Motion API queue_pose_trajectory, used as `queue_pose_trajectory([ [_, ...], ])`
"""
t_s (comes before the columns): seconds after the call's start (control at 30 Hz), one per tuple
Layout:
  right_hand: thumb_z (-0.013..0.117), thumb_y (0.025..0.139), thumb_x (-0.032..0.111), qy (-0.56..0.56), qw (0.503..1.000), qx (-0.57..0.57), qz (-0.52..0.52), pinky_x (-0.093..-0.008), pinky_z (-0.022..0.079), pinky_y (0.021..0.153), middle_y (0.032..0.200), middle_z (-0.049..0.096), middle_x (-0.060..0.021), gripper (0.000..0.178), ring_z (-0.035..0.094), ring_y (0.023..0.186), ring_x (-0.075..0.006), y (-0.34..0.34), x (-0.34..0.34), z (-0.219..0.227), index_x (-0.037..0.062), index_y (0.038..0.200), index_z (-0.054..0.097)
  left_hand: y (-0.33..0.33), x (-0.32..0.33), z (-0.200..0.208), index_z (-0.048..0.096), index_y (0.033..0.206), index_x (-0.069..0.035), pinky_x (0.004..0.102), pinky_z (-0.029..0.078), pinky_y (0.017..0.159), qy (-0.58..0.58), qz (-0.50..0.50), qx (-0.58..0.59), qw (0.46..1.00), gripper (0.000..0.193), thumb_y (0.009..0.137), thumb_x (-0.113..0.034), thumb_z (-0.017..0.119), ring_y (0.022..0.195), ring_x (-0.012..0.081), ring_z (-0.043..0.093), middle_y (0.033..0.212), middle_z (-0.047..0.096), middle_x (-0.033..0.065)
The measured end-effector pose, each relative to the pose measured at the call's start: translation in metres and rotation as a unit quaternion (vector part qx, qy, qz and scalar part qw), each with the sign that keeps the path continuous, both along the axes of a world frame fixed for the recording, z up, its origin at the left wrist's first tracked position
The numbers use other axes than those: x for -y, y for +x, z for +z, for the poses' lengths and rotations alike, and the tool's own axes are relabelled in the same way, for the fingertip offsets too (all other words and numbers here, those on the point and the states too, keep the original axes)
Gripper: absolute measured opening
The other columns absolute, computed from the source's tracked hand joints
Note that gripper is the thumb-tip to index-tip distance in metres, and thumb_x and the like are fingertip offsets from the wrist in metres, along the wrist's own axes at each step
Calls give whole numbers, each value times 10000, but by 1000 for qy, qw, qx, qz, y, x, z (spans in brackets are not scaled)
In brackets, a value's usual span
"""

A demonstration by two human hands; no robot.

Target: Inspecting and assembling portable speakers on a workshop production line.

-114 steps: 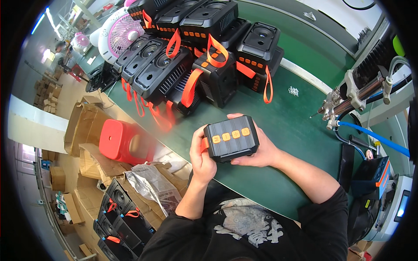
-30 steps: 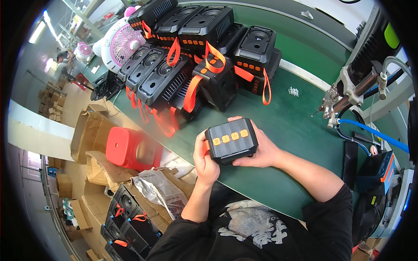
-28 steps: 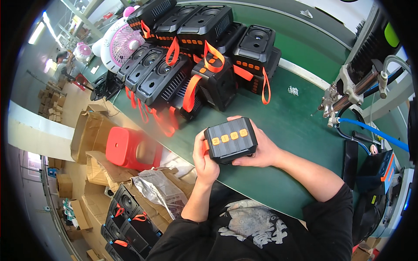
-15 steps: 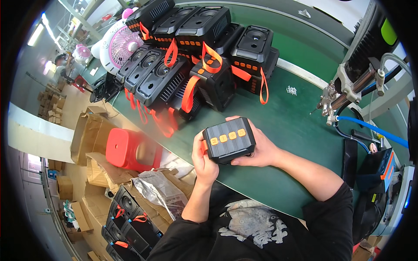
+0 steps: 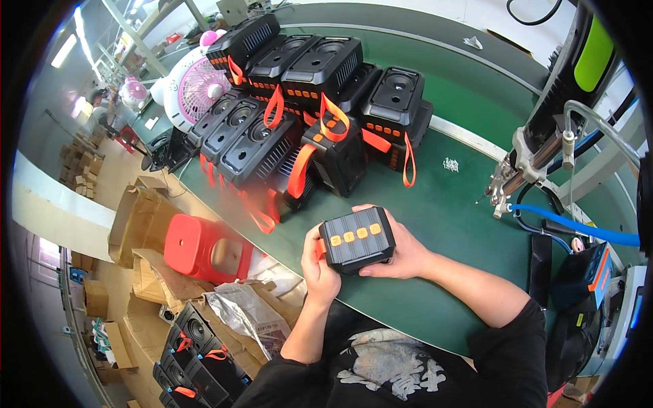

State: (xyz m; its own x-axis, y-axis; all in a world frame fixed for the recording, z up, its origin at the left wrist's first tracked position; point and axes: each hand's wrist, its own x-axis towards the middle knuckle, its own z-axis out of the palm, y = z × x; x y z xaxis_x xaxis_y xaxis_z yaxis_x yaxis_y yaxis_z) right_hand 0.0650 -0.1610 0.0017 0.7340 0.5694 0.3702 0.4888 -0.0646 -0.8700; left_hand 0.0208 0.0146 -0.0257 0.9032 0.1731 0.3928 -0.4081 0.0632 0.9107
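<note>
A black portable speaker (image 5: 356,250) with a ribbed face and a row of orange buttons is held between my two hands, above the green bench near its front edge. My left hand (image 5: 318,272) wraps its left side, where a bit of orange strap shows beside the fingers. My right hand (image 5: 407,253) grips the opposite side, fingers behind and thumb along the lower edge. Beyond my hands, several similar black speakers (image 5: 253,141) with orange straps are stacked on the bench; one stands upright (image 5: 337,160) nearest to me.
At the right stands a metal-tipped tool (image 5: 507,182) with a blue hose. A small pile of screws (image 5: 450,164) lies on the green bench (image 5: 435,197). Left of the bench are a red stool (image 5: 194,246), cardboard, and a box of more speakers (image 5: 194,360). A pink-and-white fan (image 5: 197,88) stands behind.
The whole view has shifted, so the stack and bench appear lower in the picture. My hands keep the same hold on the speaker, which is tilted nearly as before.
</note>
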Motion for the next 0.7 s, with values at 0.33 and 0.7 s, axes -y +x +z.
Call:
queue_pose_trajectory([
  [0.33,833,665,311,12,999,-29,8,-398,418,968,1254,500,-195,941,522,1168,-348,-2,0,1,38,1372,276,2,-1,-4,497,1167,59,300,412,932,29,29,16,999,402,797,36,342,1013,183,560,1067,578,118],
  [0.7,823,678,307,2,1000,-25,2,-386,416,971,1238,513,-192,930,532,1159,-332,-2,0,1,24,1370,271,4,-2,-1,503,1154,59,299,410,937,48,23,20,998,442,754,69,315,1010,182,564,1070,581,121],
])
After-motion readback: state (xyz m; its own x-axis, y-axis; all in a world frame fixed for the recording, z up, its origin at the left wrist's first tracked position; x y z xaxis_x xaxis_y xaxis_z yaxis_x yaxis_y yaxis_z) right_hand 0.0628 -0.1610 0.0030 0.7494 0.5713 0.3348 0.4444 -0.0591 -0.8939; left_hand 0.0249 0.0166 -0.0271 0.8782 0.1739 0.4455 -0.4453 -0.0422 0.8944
